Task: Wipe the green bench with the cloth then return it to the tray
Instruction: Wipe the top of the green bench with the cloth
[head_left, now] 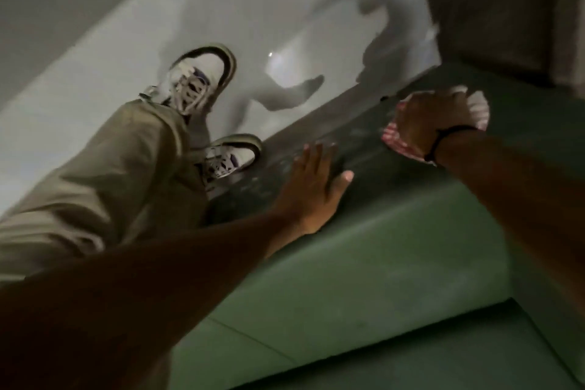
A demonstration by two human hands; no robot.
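The green bench (364, 279) runs from the lower middle to the upper right, with a darker, scuffed front strip. My right hand (427, 123) is closed on a red-and-white striped cloth (478, 108), pressing it onto the bench's far part near the front edge. The cloth shows on both sides of the fist. My left hand (313, 190) lies flat with fingers spread on the dark front strip, holding nothing. The tray is out of view.
My legs in beige trousers (104, 187) and white sneakers (202, 79) stand on the pale glossy floor (285, 9) left of the bench. A dark wall or panel (506, 9) rises at the upper right behind the bench. The picture is dim and tilted.
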